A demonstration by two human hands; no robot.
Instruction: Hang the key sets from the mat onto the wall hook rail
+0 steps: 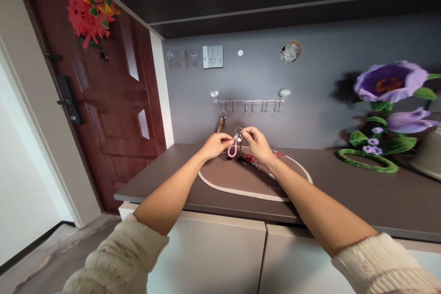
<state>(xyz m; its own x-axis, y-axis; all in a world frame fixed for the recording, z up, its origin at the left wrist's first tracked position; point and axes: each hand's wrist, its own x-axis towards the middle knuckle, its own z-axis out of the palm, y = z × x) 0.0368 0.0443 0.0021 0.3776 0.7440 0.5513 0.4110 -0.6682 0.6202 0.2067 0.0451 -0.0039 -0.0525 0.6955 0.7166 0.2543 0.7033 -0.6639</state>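
Note:
Both my hands are raised over a brown oval mat (241, 183) on the cabinet top. My left hand (216, 144) pinches one side of a keychain with a pink strap loop (233, 149) and a metal ring (239, 132). My right hand (254, 142) pinches the ring side of the same keychain. More keys with red and dark fobs (246, 160) lie on the mat just under my hands. One bunch of keys (221, 123) hangs from the left hook of a metal hook rail (250, 101) on the grey wall.
A dark red door (103, 101) with a black lock and a red paper ornament stands at the left. Purple fabric flowers (389, 115) and a green ring sit at the right of the brown countertop (344, 193). White cabinet doors are below.

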